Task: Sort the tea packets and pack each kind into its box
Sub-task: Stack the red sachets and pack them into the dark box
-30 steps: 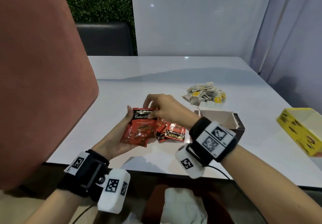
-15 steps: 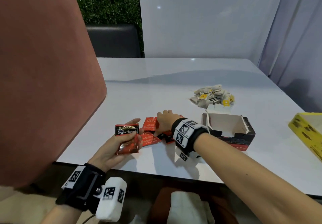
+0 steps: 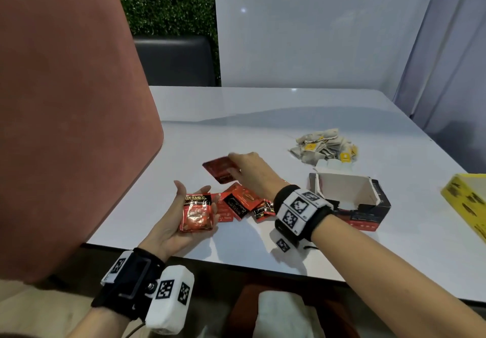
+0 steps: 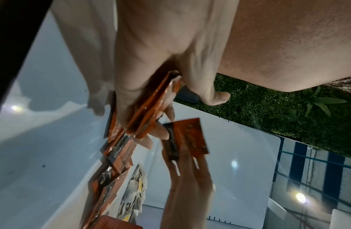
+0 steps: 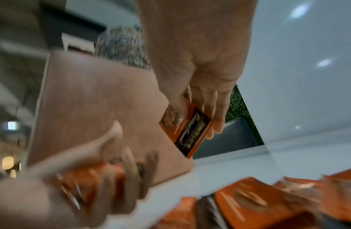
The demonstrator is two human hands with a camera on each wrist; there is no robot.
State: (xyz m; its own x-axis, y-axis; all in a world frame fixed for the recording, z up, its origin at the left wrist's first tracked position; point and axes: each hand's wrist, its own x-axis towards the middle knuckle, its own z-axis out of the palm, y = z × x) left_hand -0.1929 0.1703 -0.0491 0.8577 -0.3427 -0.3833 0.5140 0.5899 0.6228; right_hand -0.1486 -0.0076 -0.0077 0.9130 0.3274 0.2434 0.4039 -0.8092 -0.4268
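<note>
My left hand (image 3: 194, 206) lies palm up at the table's near edge and holds a small stack of red tea packets (image 3: 196, 212); its thumb and fingers clamp that stack (image 4: 151, 108) in the left wrist view. Just beyond it, my right hand (image 3: 246, 169) pinches a single red packet (image 3: 219, 171) lifted off the table, and the packet's black band (image 5: 187, 128) shows between thumb and fingers. Several more red packets (image 3: 240, 206) lie loose on the white table (image 3: 263, 116). The open red-and-black box (image 3: 349, 200) stands right of them. White tea bags with yellow tags (image 3: 324, 146) are heaped behind the box.
A yellow box (image 3: 466, 200) sits at the table's right edge. A large brown padded panel (image 3: 65, 114) fills the left side, close to my left arm. A dark chair (image 3: 173, 61) stands beyond the table's far edge.
My right hand left the stack, dipped to the loose red packets on the table, and has now risen with one packet pinched. My left hand has kept the stack, turning more palm up.
</note>
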